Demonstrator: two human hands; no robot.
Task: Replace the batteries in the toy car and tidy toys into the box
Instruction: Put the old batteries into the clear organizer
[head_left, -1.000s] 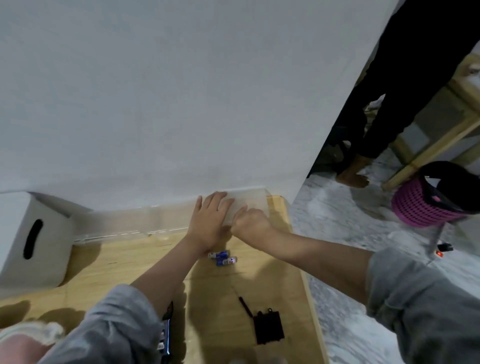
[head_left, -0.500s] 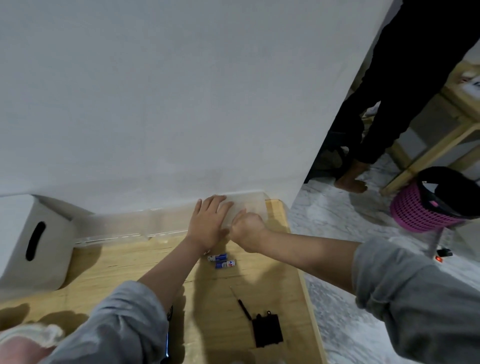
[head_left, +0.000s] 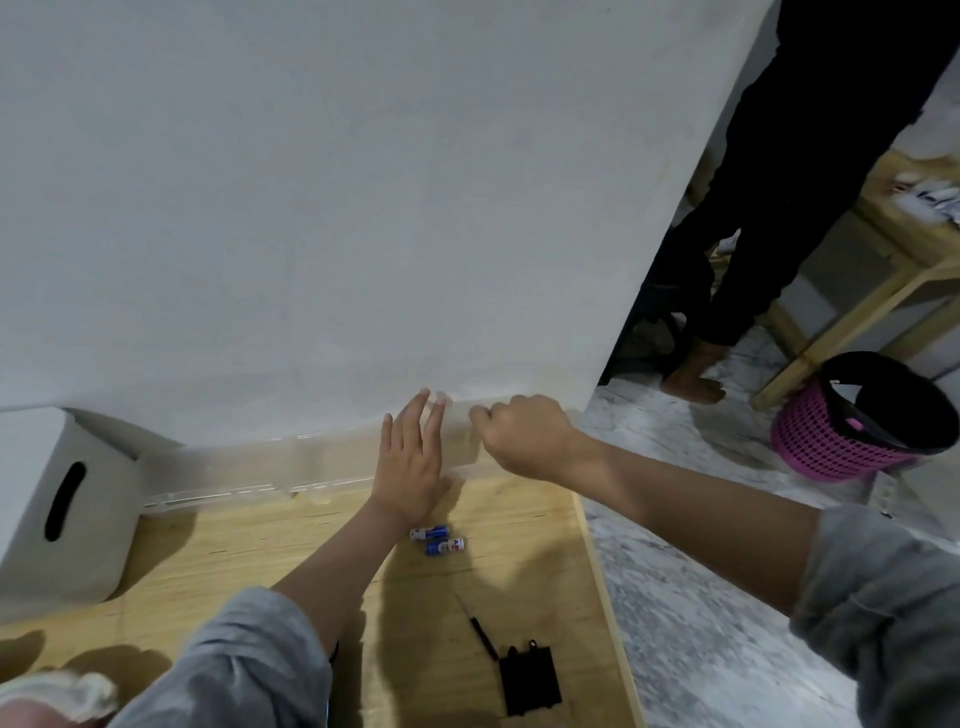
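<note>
two blue batteries (head_left: 437, 540) are seen on the wooden table (head_left: 260, 551), near a screwdriver (head_left: 477, 626) and a black cover (head_left: 530, 680). the clear box (head_left: 322, 462) is set against the wall. it is touched by the flat, open left hand (head_left: 413, 467); its edge is pinched by the curled right hand (head_left: 524, 434).

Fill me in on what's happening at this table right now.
A person is working at the clear plastic box against the wall. Their left hand lies flat, fingers straight, on it; the right hand is curled at its far end, though what it holds is unclear. Two batteries, a small screwdriver and a black battery cover lie on the wooden table.
</note>
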